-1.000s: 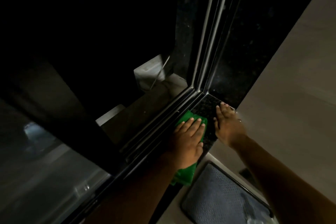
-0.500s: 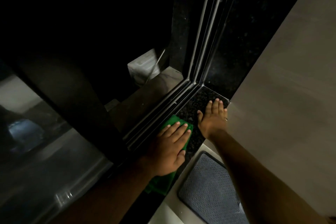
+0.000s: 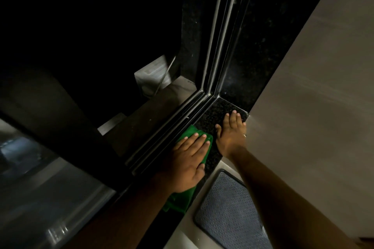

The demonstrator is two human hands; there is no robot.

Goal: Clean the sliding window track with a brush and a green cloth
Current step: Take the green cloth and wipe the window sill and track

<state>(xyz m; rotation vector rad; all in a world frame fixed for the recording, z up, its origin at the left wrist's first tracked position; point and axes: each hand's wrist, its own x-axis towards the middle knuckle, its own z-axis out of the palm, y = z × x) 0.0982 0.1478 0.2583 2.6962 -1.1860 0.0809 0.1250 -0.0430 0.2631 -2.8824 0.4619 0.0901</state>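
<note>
Dim light covers everything at this window corner, so I go by what sits closest to me first. Nearest my body lies a grey mat [image 3: 228,214] on the pale floor, just beside the dark speckled sill [image 3: 212,113]. On that sill my left hand [image 3: 188,159] lies flat with straight fingers spread on the green cloth [image 3: 182,198], pressing it down right at the edge of the window track [image 3: 168,133]. One end of the cloth pokes out past my fingertips and the other bunches out behind my wrist. My right hand [image 3: 230,133] rests palm down on the bare sill just beside it, fingers straight and close together, holding nothing; it touches neither cloth nor track.

I judge the cloth to be soft, light and limp, so it will fold into the grooves wherever I push it. A flat palm only drags it along the top. To get into the channels I would pinch the front end over a fingertip and run that along a groove. The metal rails look stiff and narrow, perhaps sharp at the edges. Farther off the rails meet the upright frame [image 3: 220,36] at the corner, where grit likely collects. No brush shows anywhere.
</note>
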